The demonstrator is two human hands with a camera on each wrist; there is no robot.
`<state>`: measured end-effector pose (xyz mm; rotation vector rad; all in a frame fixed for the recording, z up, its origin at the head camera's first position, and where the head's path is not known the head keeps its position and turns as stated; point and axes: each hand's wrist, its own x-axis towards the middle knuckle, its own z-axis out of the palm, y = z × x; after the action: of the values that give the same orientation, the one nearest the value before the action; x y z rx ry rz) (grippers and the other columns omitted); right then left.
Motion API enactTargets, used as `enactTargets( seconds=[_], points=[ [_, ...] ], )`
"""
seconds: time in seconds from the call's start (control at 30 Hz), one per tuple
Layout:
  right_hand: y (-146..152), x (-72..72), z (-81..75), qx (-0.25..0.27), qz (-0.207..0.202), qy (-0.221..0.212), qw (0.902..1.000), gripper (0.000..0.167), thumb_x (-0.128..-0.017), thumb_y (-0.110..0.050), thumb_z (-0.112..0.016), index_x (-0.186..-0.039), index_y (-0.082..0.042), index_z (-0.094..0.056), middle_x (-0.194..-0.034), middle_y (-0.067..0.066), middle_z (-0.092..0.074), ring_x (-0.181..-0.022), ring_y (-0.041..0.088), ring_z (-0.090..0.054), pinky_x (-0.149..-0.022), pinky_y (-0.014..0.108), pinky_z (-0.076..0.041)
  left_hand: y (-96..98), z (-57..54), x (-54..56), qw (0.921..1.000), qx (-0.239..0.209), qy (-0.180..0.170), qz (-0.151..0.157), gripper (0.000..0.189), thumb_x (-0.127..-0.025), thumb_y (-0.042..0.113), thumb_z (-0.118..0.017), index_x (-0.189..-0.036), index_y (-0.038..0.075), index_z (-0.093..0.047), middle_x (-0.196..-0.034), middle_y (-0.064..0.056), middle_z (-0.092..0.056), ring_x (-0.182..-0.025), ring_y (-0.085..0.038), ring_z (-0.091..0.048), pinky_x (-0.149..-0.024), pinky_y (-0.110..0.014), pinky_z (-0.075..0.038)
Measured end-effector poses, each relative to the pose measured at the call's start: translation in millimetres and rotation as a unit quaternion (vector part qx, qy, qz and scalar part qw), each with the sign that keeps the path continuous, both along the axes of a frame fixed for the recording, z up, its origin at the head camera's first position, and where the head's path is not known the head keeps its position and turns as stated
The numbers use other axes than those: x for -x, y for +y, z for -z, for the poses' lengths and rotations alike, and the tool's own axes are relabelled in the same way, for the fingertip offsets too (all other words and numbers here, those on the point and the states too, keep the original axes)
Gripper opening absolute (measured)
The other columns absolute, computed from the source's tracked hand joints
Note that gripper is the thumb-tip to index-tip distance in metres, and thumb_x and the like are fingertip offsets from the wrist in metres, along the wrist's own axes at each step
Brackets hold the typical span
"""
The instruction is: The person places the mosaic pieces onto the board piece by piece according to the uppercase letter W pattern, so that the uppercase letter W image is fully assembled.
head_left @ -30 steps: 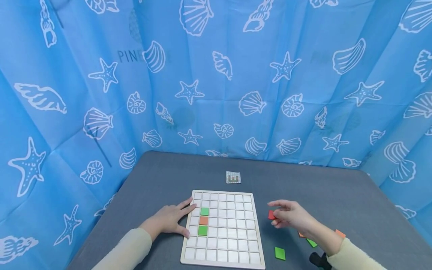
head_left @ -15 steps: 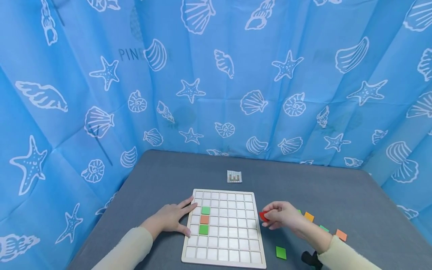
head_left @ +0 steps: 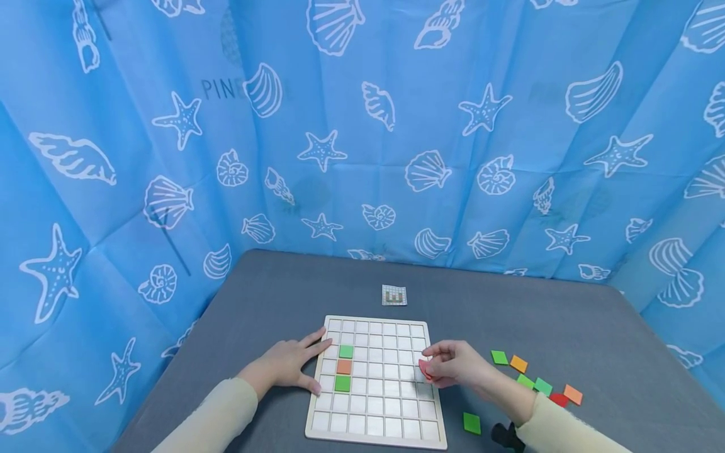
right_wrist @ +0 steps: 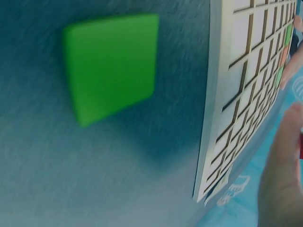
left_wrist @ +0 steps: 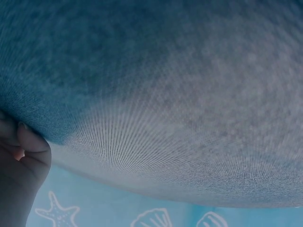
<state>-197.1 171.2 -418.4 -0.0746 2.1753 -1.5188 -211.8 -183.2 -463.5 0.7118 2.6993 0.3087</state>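
A white gridded board (head_left: 375,407) with a pale rim lies on the table. In its left part, a light green tile (head_left: 346,352), an orange tile (head_left: 343,367) and a green tile (head_left: 342,383) form a column. My left hand (head_left: 290,365) rests at the board's left edge, fingers spread; the left wrist view catches part of this hand (left_wrist: 26,163) at its side. Over the board's right edge, my right hand (head_left: 455,363) pinches a red tile (head_left: 425,370) between thumb and fingers. The right wrist view shows only the thumb side of that hand (right_wrist: 281,175) and a sliver of red.
Right of the board lie several loose tiles, among them a green one (head_left: 472,423), an orange one (head_left: 518,363) and a red one (head_left: 558,399). A small card (head_left: 394,295) with a grid pattern lies beyond the board. A shell-print curtain (head_left: 362,157) stands behind the table.
My right hand has moved left with the red tile, from beside the board to over its right edge. Loose tiles behind that arm have come into view. The left hand stays put.
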Motion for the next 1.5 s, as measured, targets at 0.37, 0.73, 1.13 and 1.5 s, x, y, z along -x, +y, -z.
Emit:
enactTargets(
  seconds=[0.37,0.73,1.13,1.5],
  points=[
    [-18.3,-6.0,6.3,0.001,-0.032,0.005,0.9995,0.016,-0.09,0.005,-0.064,-0.103,0.014,-0.067,-0.083,0.009,-0.069,-0.066,0.012,-0.064,-0.068,0.033,-0.057,0.2,-0.6,-0.3,1.0,0.001,-0.007,-0.006,0.098,-0.075,0.064,-0.069,-0.155,0.02,-0.03,-0.161,-0.002,-0.019,-0.126,-0.037,-0.048,-0.099,-0.052,-0.039],
    [-39.1,-12.0,12.0,0.032,-0.024,-0.023,0.9989,0.017,-0.089,0.007,-0.064,-0.103,0.014,-0.067,-0.084,0.011,-0.07,-0.065,0.012,-0.066,-0.064,0.028,-0.056,-0.2,0.7,0.0,0.9999,-0.002,-0.007,-0.008,0.099,-0.075,0.063,-0.069,-0.155,0.02,-0.03,-0.161,-0.002,-0.019,-0.128,-0.038,-0.046,-0.1,-0.052,-0.038],
    [-64.3,-12.8,21.4,0.001,-0.032,-0.01,0.9994,0.012,-0.086,0.005,-0.068,-0.097,0.009,-0.071,-0.085,0.011,-0.071,-0.067,0.012,-0.066,-0.063,0.029,-0.055,0.4,3.6,2.2,0.9999,0.006,-0.003,-0.008,0.098,-0.074,0.065,-0.068,-0.155,0.023,-0.03,-0.161,0.001,-0.018,-0.127,-0.037,-0.047,-0.099,-0.052,-0.039],
    [-85.9,-16.9,29.0,-0.038,-0.058,0.026,0.9973,0.007,-0.082,0.0,-0.075,-0.088,0.002,-0.075,-0.08,0.003,-0.071,-0.062,0.008,-0.055,-0.054,0.022,-0.043,1.8,2.6,0.9,0.9997,0.011,-0.008,-0.019,0.098,-0.074,0.065,-0.069,-0.154,0.024,-0.031,-0.161,0.002,-0.019,-0.128,-0.036,-0.047,-0.1,-0.052,-0.039]
  ],
)
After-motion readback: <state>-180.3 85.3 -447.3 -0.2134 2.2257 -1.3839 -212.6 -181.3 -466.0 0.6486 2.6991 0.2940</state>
